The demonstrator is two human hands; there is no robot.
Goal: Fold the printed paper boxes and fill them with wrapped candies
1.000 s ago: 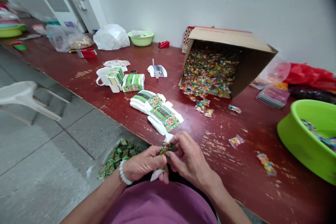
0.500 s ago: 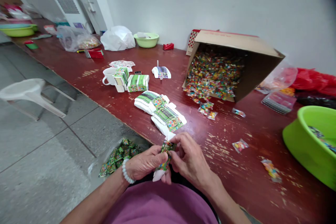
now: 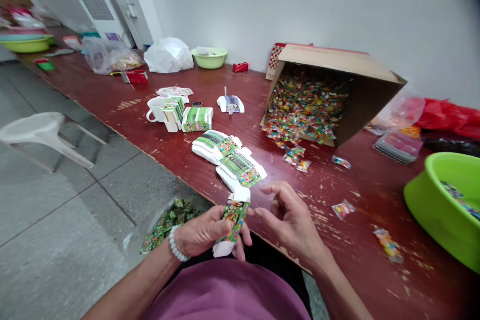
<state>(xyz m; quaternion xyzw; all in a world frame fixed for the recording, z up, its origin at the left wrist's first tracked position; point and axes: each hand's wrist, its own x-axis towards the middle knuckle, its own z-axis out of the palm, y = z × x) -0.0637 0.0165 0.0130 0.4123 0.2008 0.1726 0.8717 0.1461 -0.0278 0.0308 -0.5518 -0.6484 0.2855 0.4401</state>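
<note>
My left hand point(image 3: 204, 234) is closed round a small green printed candy box point(image 3: 234, 220), thumb on its face and fingers behind. White flaps stick out at the box's top and bottom ends. To the right of the box, my right hand point(image 3: 288, 215) hovers with thumb and forefinger apart, holding nothing. Just beyond lie fanned stacks of flattened green boxes point(image 3: 240, 167). Small clear packets of coloured candy point(image 3: 294, 155) have spilled from a cardboard carton point(image 3: 375, 105) lying on its side, which is heaped with more of them.
A bag of green filled boxes point(image 3: 168, 225) sits below the table edge at left. On the red table point(image 3: 300, 205) are a white mug point(image 3: 154, 110), bundled green boxes point(image 3: 198, 119) and a green basin point(image 3: 431, 205) at right. A white stool point(image 3: 45, 127) stands on the floor.
My right hand has come away from the box and moved right, its fingers opening. The box in my left hand now shows more of its printed face and top flap.
</note>
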